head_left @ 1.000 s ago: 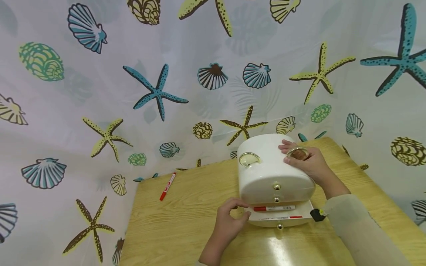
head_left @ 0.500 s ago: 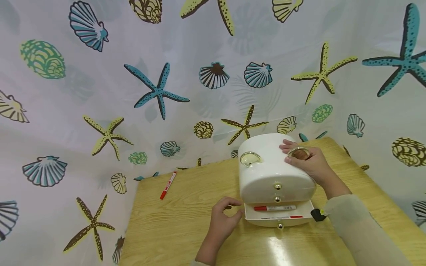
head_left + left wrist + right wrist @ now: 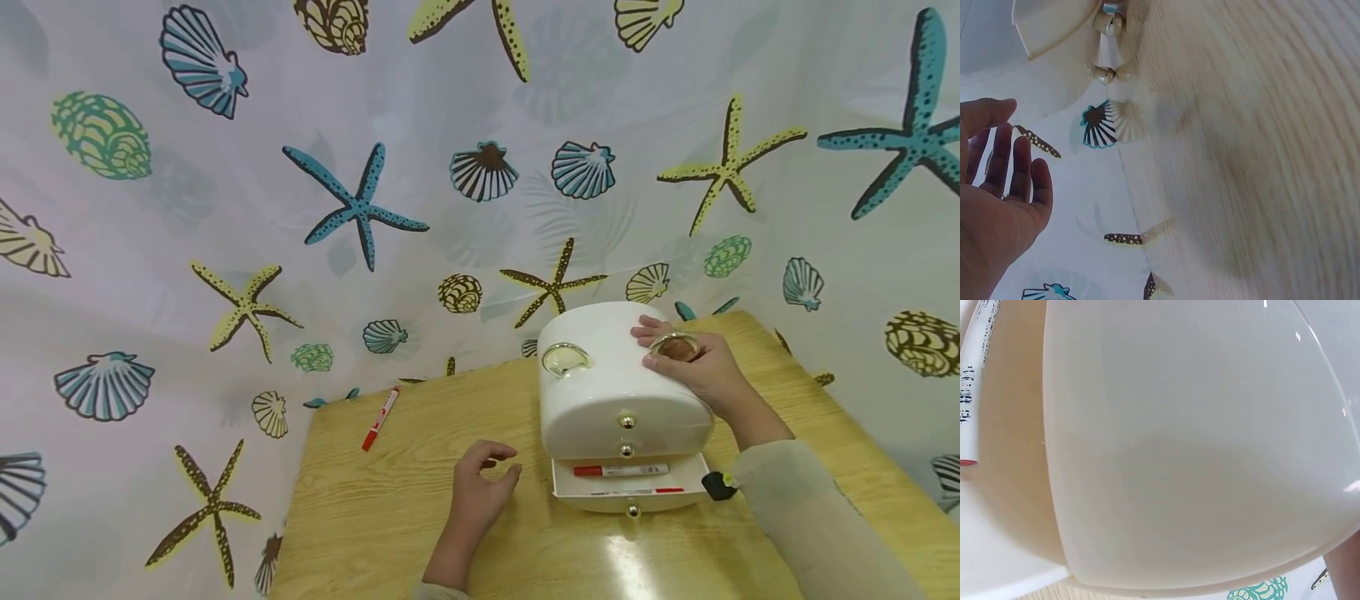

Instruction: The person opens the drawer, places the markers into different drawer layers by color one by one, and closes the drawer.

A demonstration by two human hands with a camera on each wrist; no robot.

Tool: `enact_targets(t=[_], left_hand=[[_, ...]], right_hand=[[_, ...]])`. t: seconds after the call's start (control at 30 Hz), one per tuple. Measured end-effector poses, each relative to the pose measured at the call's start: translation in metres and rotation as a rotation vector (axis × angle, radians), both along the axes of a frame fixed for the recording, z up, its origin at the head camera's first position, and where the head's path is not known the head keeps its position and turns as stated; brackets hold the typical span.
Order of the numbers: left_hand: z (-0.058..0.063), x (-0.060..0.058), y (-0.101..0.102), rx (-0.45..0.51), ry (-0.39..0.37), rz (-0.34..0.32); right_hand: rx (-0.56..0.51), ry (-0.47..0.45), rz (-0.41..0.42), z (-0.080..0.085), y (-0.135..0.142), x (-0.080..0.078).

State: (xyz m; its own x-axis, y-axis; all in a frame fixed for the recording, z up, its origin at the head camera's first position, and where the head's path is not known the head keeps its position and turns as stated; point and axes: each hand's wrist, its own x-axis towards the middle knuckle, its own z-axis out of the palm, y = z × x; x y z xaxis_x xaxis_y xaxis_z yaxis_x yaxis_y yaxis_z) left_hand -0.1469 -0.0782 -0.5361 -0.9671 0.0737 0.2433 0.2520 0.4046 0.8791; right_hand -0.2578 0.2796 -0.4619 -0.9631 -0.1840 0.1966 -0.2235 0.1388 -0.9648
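Observation:
A glossy white drawer box stands on the table, its bottom drawer pulled out. Inside the drawer lies a red-capped marker, partly visible as a marker barrel in the right wrist view. Nearer the drawer's front wall, a second marker shows only in part. My right hand rests on the box's top right, fingers spread on the surface beside a gold ring handle. Left of the drawer, my left hand hovers apart from it with loosely bent fingers, holding nothing.
Another red-capped marker lies on the wooden table at the back left. A second gold ring handle sits on the box's left side. A small black object is by my right sleeve. A patterned curtain surrounds the table.
My left hand has drawn back leftward from the drawer's left edge. My right hand, the box and the markers stay where they were.

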Motion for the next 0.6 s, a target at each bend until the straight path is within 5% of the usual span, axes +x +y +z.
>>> enact_targets(t=[0.1,0.3,0.6], left_hand=[[0.000,-0.001,-0.006,-0.005,-0.004,0.026],[-0.029,-0.012,-0.019,0.014,0.003,0.073],[-0.040,-0.015,-0.026,0.035,-0.015,0.099]], right_hand=[[-0.003,0.029,0.000,-0.001,0.000,0.000],[0.016,0.024,-0.003,-0.002,0.001,0.000],[0.011,0.040,0.002,-0.004,0.002,-0.002]])
